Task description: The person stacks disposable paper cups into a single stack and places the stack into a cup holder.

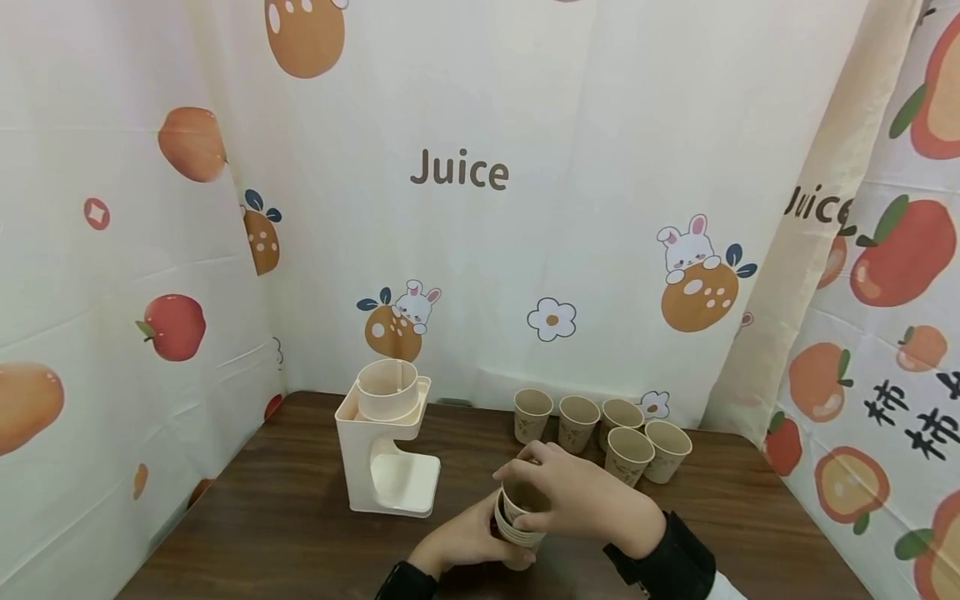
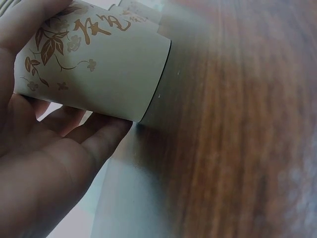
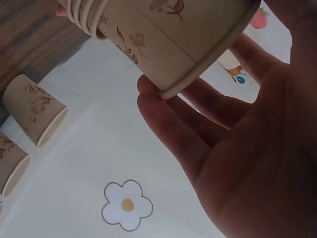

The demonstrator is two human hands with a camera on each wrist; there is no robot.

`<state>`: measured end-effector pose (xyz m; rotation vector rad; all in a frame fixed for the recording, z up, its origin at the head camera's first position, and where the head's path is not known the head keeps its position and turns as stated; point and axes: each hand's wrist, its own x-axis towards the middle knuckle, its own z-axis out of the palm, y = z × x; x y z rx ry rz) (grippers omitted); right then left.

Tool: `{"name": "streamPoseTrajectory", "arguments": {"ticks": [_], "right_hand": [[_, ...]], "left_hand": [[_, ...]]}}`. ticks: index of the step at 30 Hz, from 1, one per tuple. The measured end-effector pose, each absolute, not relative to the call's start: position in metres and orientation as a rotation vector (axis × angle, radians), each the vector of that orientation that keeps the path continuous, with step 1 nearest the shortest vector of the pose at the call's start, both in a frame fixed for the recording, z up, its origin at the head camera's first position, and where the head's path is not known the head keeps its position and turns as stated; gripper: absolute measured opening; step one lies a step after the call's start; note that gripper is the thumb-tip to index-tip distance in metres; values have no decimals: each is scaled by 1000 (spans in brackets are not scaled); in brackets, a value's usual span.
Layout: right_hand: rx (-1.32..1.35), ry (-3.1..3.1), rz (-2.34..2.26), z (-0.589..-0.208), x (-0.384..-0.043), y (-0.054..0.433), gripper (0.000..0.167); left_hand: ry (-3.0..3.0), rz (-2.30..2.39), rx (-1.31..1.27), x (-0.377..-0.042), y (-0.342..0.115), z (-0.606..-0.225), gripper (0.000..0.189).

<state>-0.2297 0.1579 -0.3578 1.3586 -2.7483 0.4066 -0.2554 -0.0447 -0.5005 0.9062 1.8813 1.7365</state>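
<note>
Left fingers (image 2: 110, 140) curled round stacked paper cups (image 1: 527, 537), right fingers (image 3: 172, 128) gripping top cup (image 3: 166, 42)

Over a table (image 1: 277, 517), a person's left hand (image 1: 472, 533) holds a stack of cups (image 1: 522, 541); the right hand (image 1: 576, 493) pinches the top cup (image 1: 517, 502), partly nested. Behind are five more cups (image 1: 628, 454); farther left, a white stand (image 1: 360, 467) and a fruit-print curtain (image 1: 600, 167).

The left hand (image 1: 468, 533) is held curled in a grip; close beside it, the right hand (image 1: 576, 498) is held with thumb (image 1: 536, 522) and fingers (image 3: 171, 126) pinching.
</note>
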Motion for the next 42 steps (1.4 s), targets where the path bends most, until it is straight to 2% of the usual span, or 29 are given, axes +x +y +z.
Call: {"name": "streamPoseTrajectory", "arguments": {"ticks": [10,21,31,38,42], "right_hand": [[1390,-2731,363,-369,-233,156,46],[1438,-2709,357,-385,-236,155,51],[1440,-2724,364,-391,-237,156,51],[1421,-2753,369,-389,-237,156,50],[1430,-2720,409,-389,-235,157,44]], "left_hand": [[1830,1753,887,-256,-46,-503,74],[1781,1733,958,-257,-47,-505,56],[1807,1722,945,-256,-46,-504,57],[1824,1711,957,-256,-47,-503,58],[1791,1713,976,-257,-45,-503,54]]}}
